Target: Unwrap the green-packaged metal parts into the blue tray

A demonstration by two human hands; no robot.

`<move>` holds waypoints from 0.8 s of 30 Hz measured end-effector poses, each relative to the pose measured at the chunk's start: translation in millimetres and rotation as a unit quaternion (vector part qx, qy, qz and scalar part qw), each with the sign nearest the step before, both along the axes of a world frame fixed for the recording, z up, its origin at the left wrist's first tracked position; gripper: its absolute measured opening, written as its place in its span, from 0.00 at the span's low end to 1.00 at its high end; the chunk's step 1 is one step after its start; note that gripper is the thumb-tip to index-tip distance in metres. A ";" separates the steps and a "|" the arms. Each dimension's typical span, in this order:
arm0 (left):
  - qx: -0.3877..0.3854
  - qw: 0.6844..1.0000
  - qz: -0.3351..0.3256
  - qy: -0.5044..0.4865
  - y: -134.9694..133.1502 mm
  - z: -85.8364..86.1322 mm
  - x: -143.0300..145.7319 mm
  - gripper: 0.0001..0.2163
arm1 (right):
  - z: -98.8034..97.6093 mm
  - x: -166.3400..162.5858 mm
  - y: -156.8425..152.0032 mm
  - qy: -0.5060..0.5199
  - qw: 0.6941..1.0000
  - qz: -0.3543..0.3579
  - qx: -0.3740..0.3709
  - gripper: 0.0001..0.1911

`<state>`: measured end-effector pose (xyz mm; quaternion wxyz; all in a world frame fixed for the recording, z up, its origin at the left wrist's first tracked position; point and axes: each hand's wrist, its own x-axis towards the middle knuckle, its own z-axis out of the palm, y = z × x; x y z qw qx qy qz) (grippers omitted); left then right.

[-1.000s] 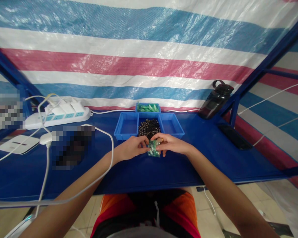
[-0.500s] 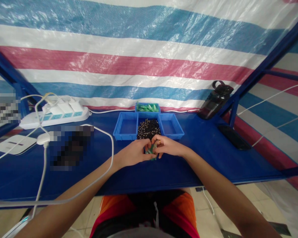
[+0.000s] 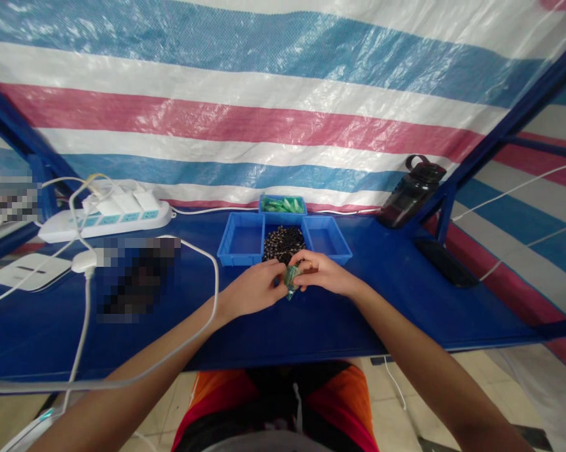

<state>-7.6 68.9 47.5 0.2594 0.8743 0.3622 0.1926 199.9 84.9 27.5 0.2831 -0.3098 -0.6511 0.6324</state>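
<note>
Between my hands is a small, clear green plastic packet [image 3: 291, 282], held over the blue table. My left hand [image 3: 259, 285] pinches its left edge between thumb and fingers. My right hand [image 3: 323, 274], with a ring on one finger, grips the packet from the right. Whatever may be inside the packet is too small to make out. Just beyond my fingertips lies a heap of small black and gold-coloured pieces [image 3: 283, 242], partly hidden by my hands. Behind the heap, a small blue bin [image 3: 283, 215] contains several green packets [image 3: 283, 204].
Blue trays stand left [image 3: 240, 258] and right [image 3: 329, 257] of the heap. A dark bottle [image 3: 410, 191] and a black flat object [image 3: 445, 262] are at the right. On the left are a power strip [image 3: 106, 220], a white flat box [image 3: 29, 272] and a looping white cable [image 3: 216, 276].
The green packet now shows more plainly between my fingers and stands more upright. My fingers have shifted slightly on it. The view has tilted a little.
</note>
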 end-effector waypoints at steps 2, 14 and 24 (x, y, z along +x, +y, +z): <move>-0.022 0.999 -0.009 -0.024 1.0 1.4 -1.2 0.09 | 1.3 1.0 0.3 0.011 1.000 -0.007 -0.006 0.19; -0.241 0.952 -0.010 -0.188 6.9 -4.4 -2.5 0.11 | 11.0 4.5 -3.8 -0.023 0.999 -0.008 0.021 0.13; -0.204 0.963 0.000 -0.175 10.7 -9.8 -1.4 0.16 | 4.1 3.3 -1.2 -0.088 0.996 0.004 0.029 0.17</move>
